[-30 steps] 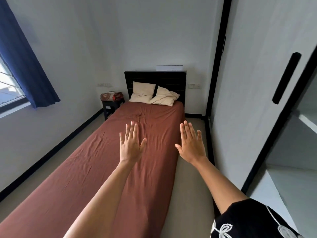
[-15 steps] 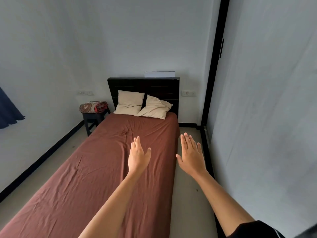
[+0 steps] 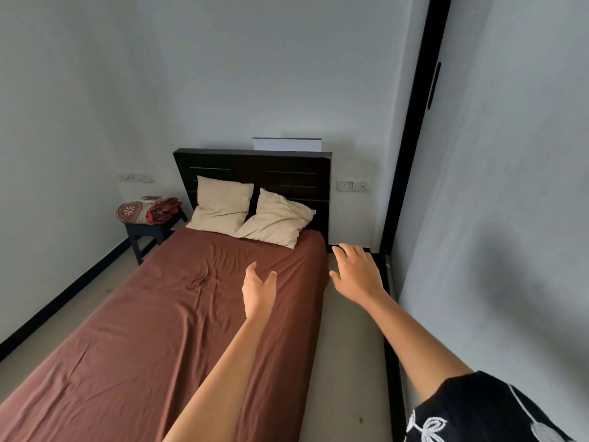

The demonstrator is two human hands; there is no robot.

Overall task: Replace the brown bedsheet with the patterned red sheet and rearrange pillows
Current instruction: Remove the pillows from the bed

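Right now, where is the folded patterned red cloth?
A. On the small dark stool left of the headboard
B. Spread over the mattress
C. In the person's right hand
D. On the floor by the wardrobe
A: the patterned red cloth lies bundled on the stool, while the brown sheet covers the bed and the left hand and right hand are bare.

Brown bedsheet point(image 3: 153, 330) covers bed, wrinkled. Two cream pillows point(image 3: 223, 207) lean on dark headboard point(image 3: 287, 173), touching each other. Folded patterned red sheet point(image 3: 149, 209) sits on dark stool point(image 3: 146, 231) left of bed head. Left hand point(image 3: 258, 290) held above sheet, fingers relaxed. Right hand point(image 3: 358, 272) spread over floor point(image 3: 347, 362) beside bed, holding nothing.
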